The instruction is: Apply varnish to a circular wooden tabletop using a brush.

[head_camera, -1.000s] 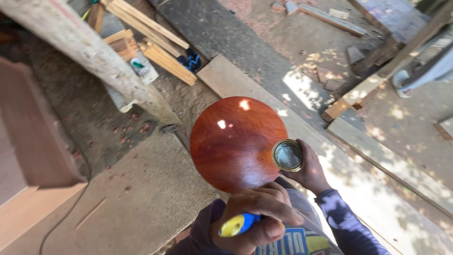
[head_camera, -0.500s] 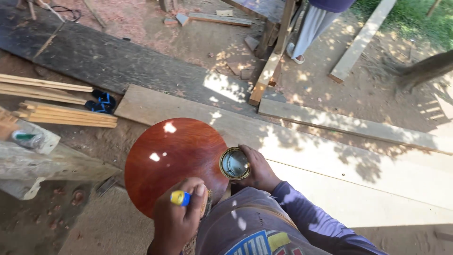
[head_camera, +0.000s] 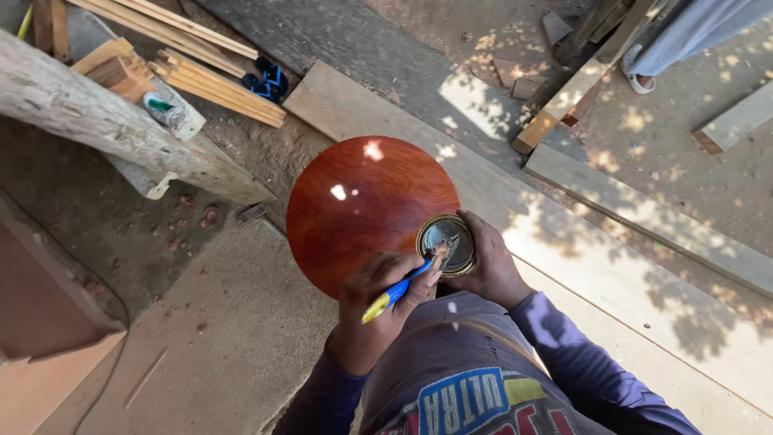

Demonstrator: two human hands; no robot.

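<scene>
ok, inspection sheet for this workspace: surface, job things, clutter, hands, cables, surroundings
surface: round red-brown glossy disc, glare spots, held over bare ground.
job things: open tin at the disc's near edge; brush with blue and yellow handle, bristles in the tin.
clutter: slats, log, offcuts, boards on the ground.
hands: left hand grips the brush; right hand holds the tin.
cables: nothing seen.
surroundings: dirt yard in dappled sun; another person's foot top right.
</scene>
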